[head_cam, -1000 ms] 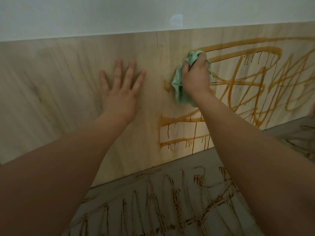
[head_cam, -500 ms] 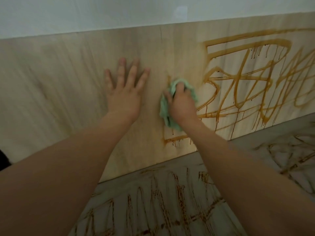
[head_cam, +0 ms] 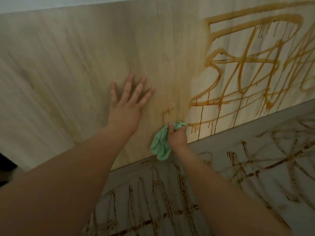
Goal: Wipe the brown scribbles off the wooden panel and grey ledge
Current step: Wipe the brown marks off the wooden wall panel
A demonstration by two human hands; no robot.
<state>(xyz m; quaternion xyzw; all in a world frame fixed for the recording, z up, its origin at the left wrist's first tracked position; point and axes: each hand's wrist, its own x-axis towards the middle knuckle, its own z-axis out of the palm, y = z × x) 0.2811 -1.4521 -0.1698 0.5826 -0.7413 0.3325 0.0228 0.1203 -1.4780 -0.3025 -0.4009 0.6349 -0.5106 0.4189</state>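
Note:
A pale wooden panel (head_cam: 68,65) stands upright before me. Its left part is bare wood, and brown dripping scribbles (head_cam: 255,68) cover its right part. My left hand (head_cam: 127,103) presses flat on the panel with fingers spread. My right hand (head_cam: 176,135) grips a crumpled green cloth (head_cam: 160,145) against the panel's lower edge, just left of the scribbles. A faint brown smear (head_cam: 166,113) sits above the cloth. Below the panel, the grey ledge (head_cam: 221,142) carries dark brown scribbles (head_cam: 162,201) across its surface.
A white wall strip (head_cam: 51,4) runs above the panel. A dark gap (head_cam: 5,164) shows at the far left edge beside my left forearm.
My right hand has dragged the cloth down the panel from the upper scribbles to the bottom edge, leaving a smeared streak. My left hand stays pressed on the wood.

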